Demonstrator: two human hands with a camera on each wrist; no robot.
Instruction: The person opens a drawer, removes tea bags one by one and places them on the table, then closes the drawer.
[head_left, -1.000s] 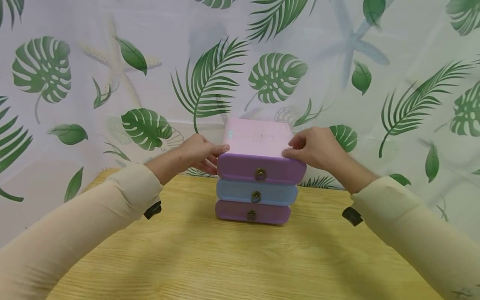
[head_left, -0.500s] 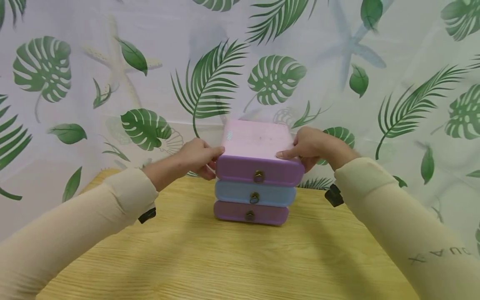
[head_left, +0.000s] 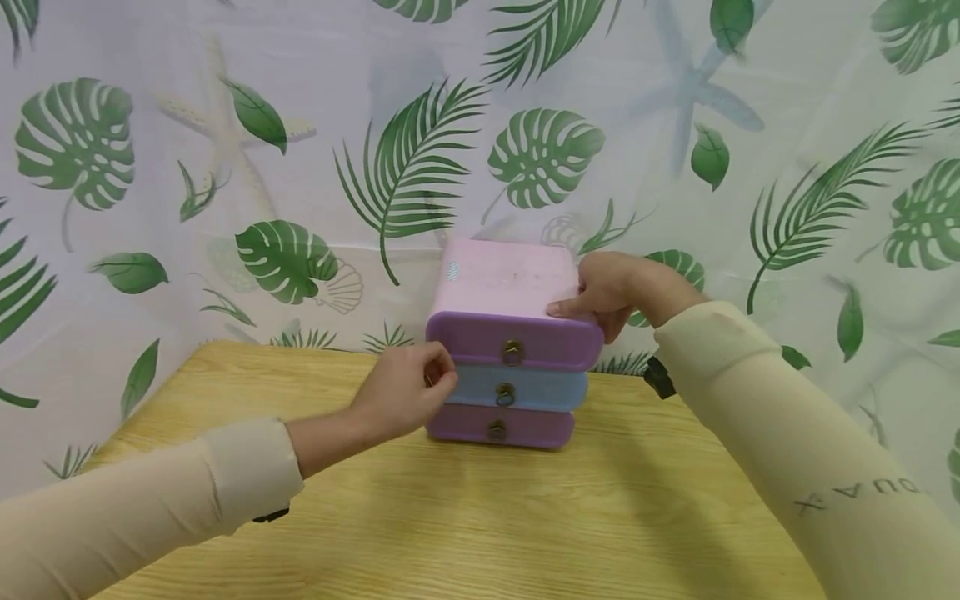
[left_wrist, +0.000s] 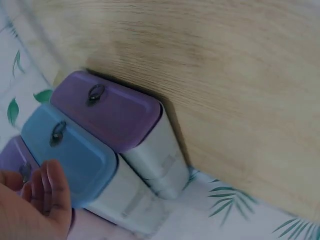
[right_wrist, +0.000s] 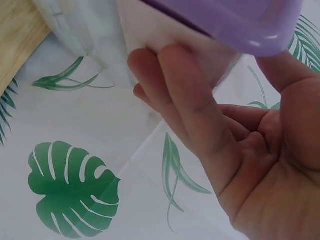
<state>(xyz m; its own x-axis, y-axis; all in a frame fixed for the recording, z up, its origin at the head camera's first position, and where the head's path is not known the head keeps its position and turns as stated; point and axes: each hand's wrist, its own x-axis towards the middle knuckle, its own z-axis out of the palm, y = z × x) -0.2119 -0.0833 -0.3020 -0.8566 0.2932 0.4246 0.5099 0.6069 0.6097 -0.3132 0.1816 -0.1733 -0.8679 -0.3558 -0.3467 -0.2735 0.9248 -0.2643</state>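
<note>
A small chest of drawers (head_left: 495,275) with a pale pink top stands on the table against the backdrop. Its fronts run purple at the top (head_left: 472,337), blue in the middle (head_left: 543,390) and purple at the bottom (head_left: 536,427), each with a bronze ring pull (head_left: 512,352). My right hand (head_left: 611,287) grips the top right front corner, thumb on the top; in the right wrist view its fingers (right_wrist: 187,95) press the side. In front of the chest's left edge hovers my left hand (head_left: 405,387), loosely curled and holding nothing; it overlaps the blue front there.
The wooden table (head_left: 480,533) extends in front of the chest and to both sides. Behind it hangs a white cloth (head_left: 300,167) printed with green leaves and starfish.
My left hand has let go of the chest's upper left side and come down and forward before its front. The right hand has taken a firmer grip on the right corner.
</note>
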